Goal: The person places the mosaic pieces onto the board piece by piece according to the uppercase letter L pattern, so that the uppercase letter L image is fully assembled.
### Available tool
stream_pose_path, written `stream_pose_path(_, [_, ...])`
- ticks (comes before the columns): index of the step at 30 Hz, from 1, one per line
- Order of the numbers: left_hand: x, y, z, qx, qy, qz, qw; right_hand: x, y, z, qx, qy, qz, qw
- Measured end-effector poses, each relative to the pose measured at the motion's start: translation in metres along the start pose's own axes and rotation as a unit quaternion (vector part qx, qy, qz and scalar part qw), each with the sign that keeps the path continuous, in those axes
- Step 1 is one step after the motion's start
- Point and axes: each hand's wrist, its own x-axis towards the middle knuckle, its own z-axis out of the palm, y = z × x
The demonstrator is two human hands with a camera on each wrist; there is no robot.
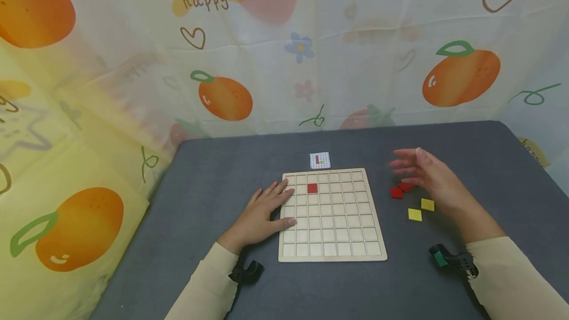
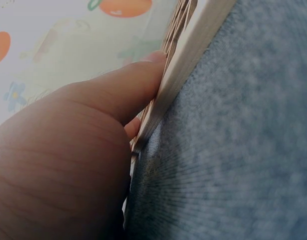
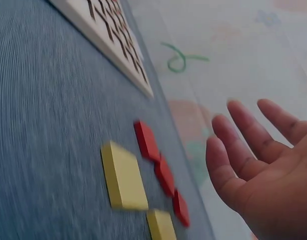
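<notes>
A pale wooden grid board [image 1: 326, 236] lies flat on the dark table, with one red square tile [image 1: 312, 188] in a cell of its second row. My left hand [image 1: 260, 214] rests on the board's left edge, fingers and thumb extended over the rim; the left wrist view shows the thumb [image 2: 128, 85] on that edge. To the right, my right hand [image 1: 428, 172] hovers above loose tiles, fingers loosely bent and nothing held. Below it lie red tiles [image 1: 396, 192] and two yellow tiles [image 1: 415, 215]. In the right wrist view three red tiles [image 3: 146, 141] show beside the yellow ones [image 3: 124, 177].
A small printed pattern card [image 1: 320, 160] lies just beyond the board's far edge. The grey table [image 1: 231, 162] ends at a fruit-print cloth [image 1: 275, 83] hanging behind and at the left. Black wrist straps [image 1: 246, 273] sit on both forearms.
</notes>
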Motion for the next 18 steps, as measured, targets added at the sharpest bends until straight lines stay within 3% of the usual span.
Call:
stream_pose_path(6, [0.000, 0.000, 0.000, -0.006, -0.002, 0.005, 1.0000, -0.011, 0.015, -0.020, -0.013, 0.052, -0.001, 0.999])
stream_pose_path(11, [0.000, -0.001, 0.000, -0.006, -0.002, 0.007, 1.0000, -0.017, 0.026, -0.032, -0.043, 0.096, 0.038, 0.994])
stream_pose_path(18, [0.000, -0.001, 0.000, -0.007, 0.001, 0.007, 0.9999, -0.019, 0.037, -0.040, -0.063, 0.110, 0.068, 0.990])
